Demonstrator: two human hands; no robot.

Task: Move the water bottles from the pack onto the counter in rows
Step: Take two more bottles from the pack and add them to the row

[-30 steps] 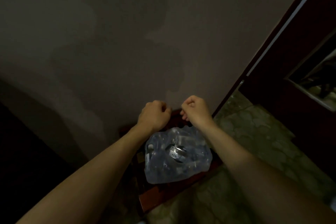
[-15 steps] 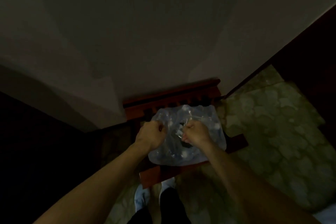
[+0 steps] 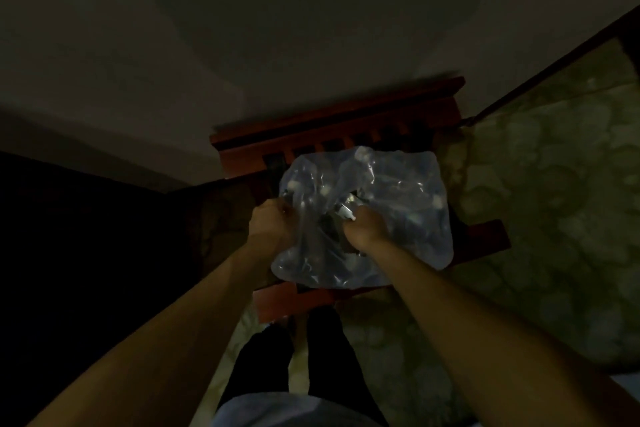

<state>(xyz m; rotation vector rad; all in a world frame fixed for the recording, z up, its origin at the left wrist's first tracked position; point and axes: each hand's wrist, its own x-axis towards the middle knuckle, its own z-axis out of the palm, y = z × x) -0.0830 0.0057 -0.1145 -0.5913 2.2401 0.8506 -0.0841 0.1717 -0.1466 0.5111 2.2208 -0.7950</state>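
Both hands are curled tight into the plastic wrap of the pack point(image 3: 363, 218): the left hand point(image 3: 272, 224) grips its left edge, the right hand point(image 3: 363, 229) pinches film at a torn opening near the middle. The pack lies directly under and ahead of the hands on a red wooden chair point(image 3: 339, 128), its long side running left to right. Individual water bottles are too dim to separate, and no worktop is in view.

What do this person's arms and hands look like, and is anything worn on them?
Both forearms are bare as far as the dim picture shows: no sleeves, gloves, watch or rings can be made out on the left hand or the right hand. Lower down, dark trousers show, with a pale garment at the waist.
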